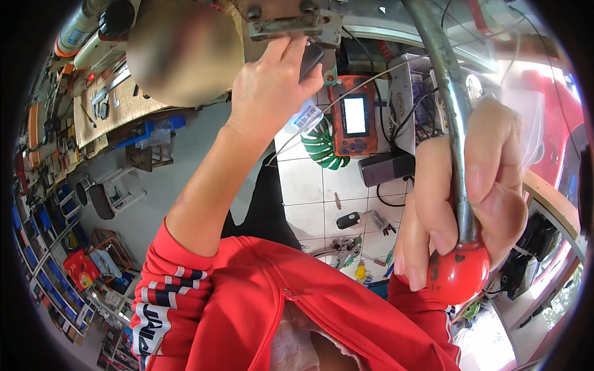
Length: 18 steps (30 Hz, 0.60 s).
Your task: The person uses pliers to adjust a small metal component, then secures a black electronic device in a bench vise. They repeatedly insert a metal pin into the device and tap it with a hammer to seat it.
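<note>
My right hand (pixel 461 191) is wrapped round the steel lever (pixel 456 111) of a press, just above the red ball knob (pixel 458 275) at its lower end. The lever runs up toward the top of the view. My left hand (pixel 269 86) reaches to the metal press head (pixel 288 21), its fingertips right beneath it. A small black casing (pixel 311 60), shaped like a key fob, is held between thumb and fingers and mostly hidden by the hand. Where it meets the press cannot be made out.
On the white tiled table lie an orange handheld device (pixel 354 117) with a lit screen, a black box (pixel 387 169), a black key fob (pixel 348 220), keys and small tools. Cables cross behind. A wooden workbench (pixel 102 105) with tools and a stool (pixel 102 201) stand at left.
</note>
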Motion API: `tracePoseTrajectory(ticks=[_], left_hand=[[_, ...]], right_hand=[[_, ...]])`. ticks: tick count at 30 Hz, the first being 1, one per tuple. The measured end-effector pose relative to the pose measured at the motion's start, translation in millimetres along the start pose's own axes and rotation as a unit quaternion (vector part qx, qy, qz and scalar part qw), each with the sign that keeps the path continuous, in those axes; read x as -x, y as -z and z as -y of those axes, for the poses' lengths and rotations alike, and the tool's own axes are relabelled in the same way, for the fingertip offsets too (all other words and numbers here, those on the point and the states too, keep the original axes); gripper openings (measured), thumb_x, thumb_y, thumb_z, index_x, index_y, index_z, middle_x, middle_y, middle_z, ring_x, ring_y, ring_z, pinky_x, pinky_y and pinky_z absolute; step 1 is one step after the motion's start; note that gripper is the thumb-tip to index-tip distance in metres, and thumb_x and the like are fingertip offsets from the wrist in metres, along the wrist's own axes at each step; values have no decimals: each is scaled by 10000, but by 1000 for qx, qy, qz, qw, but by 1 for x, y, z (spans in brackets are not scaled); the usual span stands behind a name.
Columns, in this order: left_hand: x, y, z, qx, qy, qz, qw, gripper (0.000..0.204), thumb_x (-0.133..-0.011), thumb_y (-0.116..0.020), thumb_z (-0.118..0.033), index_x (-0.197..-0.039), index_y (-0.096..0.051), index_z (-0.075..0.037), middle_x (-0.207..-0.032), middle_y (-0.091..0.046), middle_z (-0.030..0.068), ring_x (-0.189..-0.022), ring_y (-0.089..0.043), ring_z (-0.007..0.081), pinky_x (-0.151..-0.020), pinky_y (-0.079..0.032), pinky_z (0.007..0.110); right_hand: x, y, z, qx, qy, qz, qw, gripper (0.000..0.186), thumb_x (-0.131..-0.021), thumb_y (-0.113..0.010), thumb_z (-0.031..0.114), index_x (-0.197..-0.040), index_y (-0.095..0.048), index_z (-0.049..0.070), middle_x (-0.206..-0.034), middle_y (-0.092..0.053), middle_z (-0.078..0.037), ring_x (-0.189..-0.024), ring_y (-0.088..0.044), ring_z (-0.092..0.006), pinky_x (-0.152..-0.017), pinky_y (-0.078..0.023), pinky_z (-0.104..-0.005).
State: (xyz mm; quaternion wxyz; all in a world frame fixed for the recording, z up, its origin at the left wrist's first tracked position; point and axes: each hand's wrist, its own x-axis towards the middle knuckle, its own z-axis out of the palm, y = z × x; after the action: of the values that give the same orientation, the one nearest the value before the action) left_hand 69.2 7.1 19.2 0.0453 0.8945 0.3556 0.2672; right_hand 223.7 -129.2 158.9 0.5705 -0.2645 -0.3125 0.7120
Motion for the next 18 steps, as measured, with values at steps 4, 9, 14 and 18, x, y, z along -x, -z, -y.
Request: tracePoseTrajectory(ticks=[4,9,14,18], left_hand=[[0,2,1,8,8,14,1000,335,-731,-686,-243,-1017,-639,-76,-956,-631,34,-727,-641,267,-618,-544,346],[0,3,3,-4,3,24,1000,342,-737,-685,-270,-1028,-640,-95,-965,-631,27,-730,-643,269,-616,-540,357],[1,2,3,-1,3,20,1000,347,-739,-689,-276,-1031,-640,-96,-966,-631,20,-728,-645,260,-610,-539,350],[3,0,4,-11,-5,14,1000,346,-740,-691,-275,-1028,-641,-90,-960,-628,15,-723,-644,251,-599,-539,338]], right_hand=[[-2,-4,1,37,7,-14,999,145,-959,-429,141,-934,-318,52,-652,-490,-154,-458,-604,-316,-472,-570,-409],[-1,-8,0,21,6,-41,999,141,-953,-430,128,-926,-316,49,-638,-479,-149,-444,-598,-313,-455,-564,-396],[0,-7,-7,0,37,-38,999,154,-941,-451,120,-915,-323,38,-627,-475,-154,-443,-597,-316,-451,-562,-400],[0,-3,-12,15,44,-32,998,158,-935,-462,118,-916,-329,35,-621,-478,-160,-443,-597,-319,-453,-561,-406]])
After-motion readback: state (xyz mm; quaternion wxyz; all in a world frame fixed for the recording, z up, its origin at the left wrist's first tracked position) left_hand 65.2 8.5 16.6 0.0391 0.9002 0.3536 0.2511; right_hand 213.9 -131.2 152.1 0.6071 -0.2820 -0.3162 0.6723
